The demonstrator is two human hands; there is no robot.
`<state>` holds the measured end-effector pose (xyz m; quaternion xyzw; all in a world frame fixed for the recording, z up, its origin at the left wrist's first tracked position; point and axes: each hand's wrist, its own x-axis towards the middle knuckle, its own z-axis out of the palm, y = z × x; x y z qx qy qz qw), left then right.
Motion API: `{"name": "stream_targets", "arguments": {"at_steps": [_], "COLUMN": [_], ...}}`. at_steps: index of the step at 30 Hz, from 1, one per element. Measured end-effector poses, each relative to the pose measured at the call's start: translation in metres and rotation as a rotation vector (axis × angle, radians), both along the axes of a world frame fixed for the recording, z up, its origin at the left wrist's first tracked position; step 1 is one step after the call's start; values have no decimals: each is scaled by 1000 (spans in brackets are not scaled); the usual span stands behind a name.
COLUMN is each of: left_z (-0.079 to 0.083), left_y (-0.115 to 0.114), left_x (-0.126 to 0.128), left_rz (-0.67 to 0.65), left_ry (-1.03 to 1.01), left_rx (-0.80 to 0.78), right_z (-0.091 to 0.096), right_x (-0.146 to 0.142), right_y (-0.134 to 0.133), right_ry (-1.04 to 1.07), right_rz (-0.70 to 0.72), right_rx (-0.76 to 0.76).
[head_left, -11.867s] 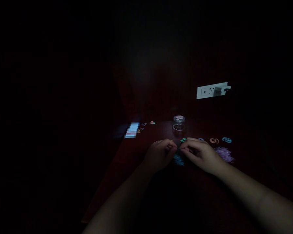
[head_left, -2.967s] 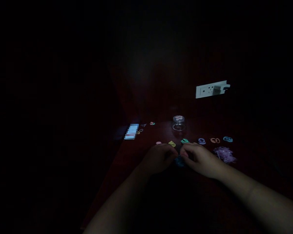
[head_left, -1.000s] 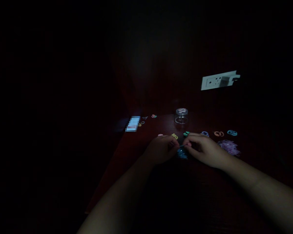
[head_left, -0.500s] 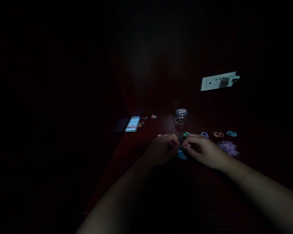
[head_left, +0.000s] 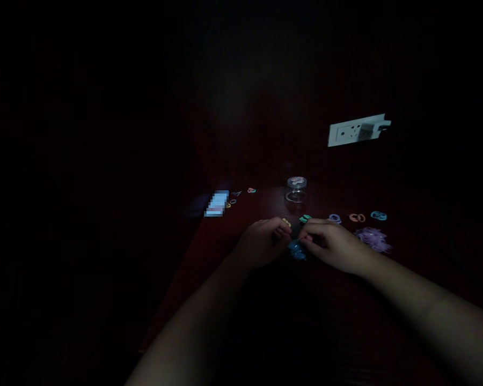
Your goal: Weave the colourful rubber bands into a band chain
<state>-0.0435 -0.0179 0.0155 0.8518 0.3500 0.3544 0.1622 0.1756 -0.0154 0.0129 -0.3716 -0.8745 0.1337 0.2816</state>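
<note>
My left hand (head_left: 263, 243) is closed, thumb and fingers brought together just left of a small heap of blue loops (head_left: 297, 251). What its fingertips hold, if anything, is too dark to make out. Opposite it, my right hand (head_left: 333, 245) pinches thumb against forefinger at the heap's right edge; a thin, faint bit shows at those fingertips, its kind unclear. A little gap separates the two hands. Beyond them lie a yellow loop bundle (head_left: 286, 222), partly covered by the left fingers, and a green bundle (head_left: 305, 219).
Lavender (head_left: 335, 218), orange (head_left: 357, 217) and blue loops (head_left: 379, 215) lie in a row at right, behind a purple heap (head_left: 373, 240). A lidded clear jar (head_left: 297, 191) stands behind. A lit phone (head_left: 217, 203) is at left, a wall socket (head_left: 356, 130) above.
My hands have drawn slightly apart at the fingertips; a bluish strand seen between them earlier no longer shows there. The whole view has shifted a little.
</note>
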Motion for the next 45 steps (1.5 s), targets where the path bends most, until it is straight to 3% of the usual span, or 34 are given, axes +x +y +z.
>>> {"name": "stream_targets", "arguments": {"at_steps": [45], "left_z": [-1], "left_y": [5], "left_x": [-4], "left_rz": [60], "left_ry": [-21], "left_rx": [2], "right_z": [-6], "right_x": [1], "right_y": [0], "right_ry": [-152], "right_rz": [51], "right_rx": [56]}}
